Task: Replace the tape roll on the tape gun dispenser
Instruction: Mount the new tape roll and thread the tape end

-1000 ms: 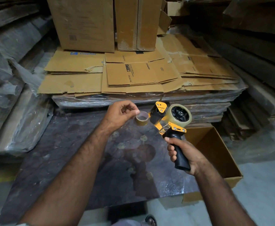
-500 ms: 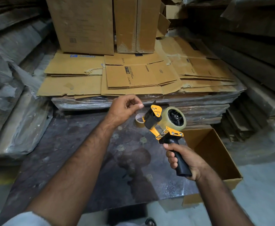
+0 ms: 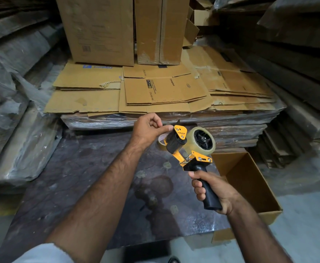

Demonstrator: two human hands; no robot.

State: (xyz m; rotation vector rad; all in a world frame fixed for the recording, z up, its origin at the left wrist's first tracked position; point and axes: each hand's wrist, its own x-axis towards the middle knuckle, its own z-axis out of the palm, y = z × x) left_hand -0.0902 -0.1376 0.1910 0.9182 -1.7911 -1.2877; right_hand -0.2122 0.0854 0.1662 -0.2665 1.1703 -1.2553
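Right hand [image 3: 215,192] gripped the tape gun [image 3: 190,147] upright by its handle, steadying it for threading. Left hand [image 3: 148,129] pinched at the roller, apparently the tape end.

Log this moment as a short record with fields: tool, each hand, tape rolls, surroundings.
tool: yellow-and-black tape gun dispenser, held up above the dark table
right hand: wrapped around the black handle
left hand: fingertips pinched at the gun's front end
mounted roll: clear tape roll on the hub
other roll: thin brown cardboard tape core, partly hidden behind the gun
surroundings: open cardboard box to the right; flattened cardboard cartons behind
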